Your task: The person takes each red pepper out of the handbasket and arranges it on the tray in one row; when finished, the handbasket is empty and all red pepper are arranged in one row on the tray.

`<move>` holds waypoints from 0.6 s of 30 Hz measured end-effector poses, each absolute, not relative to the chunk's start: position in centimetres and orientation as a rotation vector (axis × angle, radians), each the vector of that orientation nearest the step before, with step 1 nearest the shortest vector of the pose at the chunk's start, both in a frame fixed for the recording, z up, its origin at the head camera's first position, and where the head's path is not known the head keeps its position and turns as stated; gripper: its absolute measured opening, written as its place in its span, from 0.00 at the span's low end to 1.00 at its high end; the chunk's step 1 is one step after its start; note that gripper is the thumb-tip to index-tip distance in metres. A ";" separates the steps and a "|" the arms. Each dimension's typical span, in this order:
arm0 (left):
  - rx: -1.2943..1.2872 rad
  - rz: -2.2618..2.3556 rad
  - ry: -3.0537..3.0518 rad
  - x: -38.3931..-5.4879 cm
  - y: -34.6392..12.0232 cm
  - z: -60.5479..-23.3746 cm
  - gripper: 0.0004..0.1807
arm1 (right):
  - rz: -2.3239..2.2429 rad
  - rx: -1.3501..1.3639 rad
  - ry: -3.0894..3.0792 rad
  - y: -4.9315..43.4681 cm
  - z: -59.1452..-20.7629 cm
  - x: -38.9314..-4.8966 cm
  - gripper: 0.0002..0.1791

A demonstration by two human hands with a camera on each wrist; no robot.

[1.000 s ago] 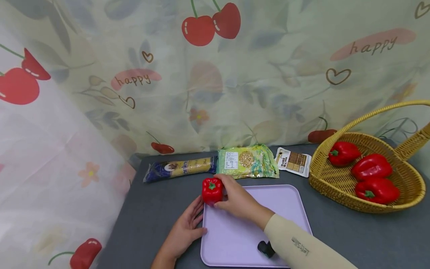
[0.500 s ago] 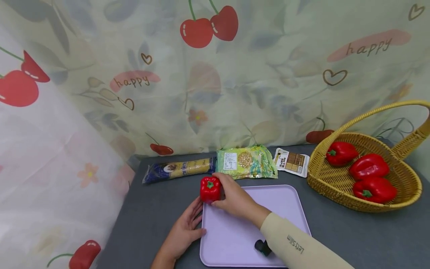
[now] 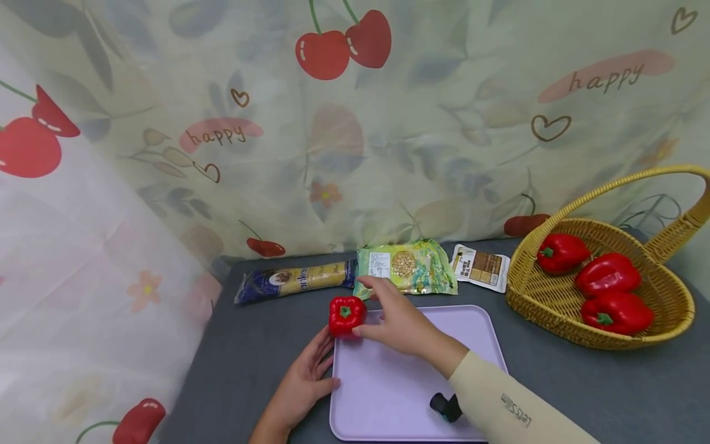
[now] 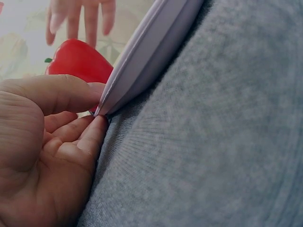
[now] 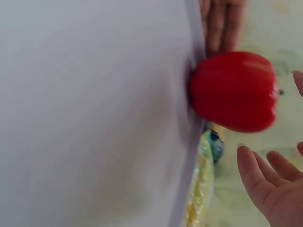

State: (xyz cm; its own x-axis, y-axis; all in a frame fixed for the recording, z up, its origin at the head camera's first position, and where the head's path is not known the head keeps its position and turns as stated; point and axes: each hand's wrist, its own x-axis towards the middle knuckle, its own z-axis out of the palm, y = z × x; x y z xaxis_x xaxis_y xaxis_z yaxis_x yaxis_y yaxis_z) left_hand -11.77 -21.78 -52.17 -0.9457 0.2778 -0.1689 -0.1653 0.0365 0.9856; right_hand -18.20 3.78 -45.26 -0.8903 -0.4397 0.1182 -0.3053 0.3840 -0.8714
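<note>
Over dark-grey cloth (image 3: pixel 233 354) — pinching smooth lilac rectangular tray (image 3: pixel 383 394) with left hand (image 3: pixel 305 373), hovering with right hand (image 3: pixel 400 319) spread wide beside glossy, blocky red bell pepper (image 3: pixel 345 317)

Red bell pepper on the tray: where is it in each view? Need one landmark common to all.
Head: red bell pepper just left of center, below the middle.
Left wrist: pepper in the upper left, partly hidden.
Right wrist: pepper right of center, slightly above the middle.
Shared landmark: lilac tray, visible beside the pepper in all three.
</note>
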 end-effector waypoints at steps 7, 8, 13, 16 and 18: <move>0.123 1.981 2.018 -11.7 -21.7 -52.3 0.58 | -1.620 -0.673 2.480 6.3 -43.4 -17.3 0.47; 0.123 1.984 2.016 -11.7 -21.7 -52.3 0.58 | -1.629 -0.676 2.484 6.8 -43.1 -17.2 0.46; 0.115 1.985 2.017 -11.8 -21.7 -52.2 0.58 | -1.720 -0.679 2.467 9.2 -42.0 -16.6 0.44; 0.111 1.982 2.014 -11.8 -21.7 -52.1 0.58 | -1.788 -0.707 2.453 10.7 -41.6 -16.2 0.42; 0.111 1.984 2.013 -11.8 -21.7 -52.1 0.58 | -1.822 -0.729 2.453 11.7 -41.4 -15.9 0.39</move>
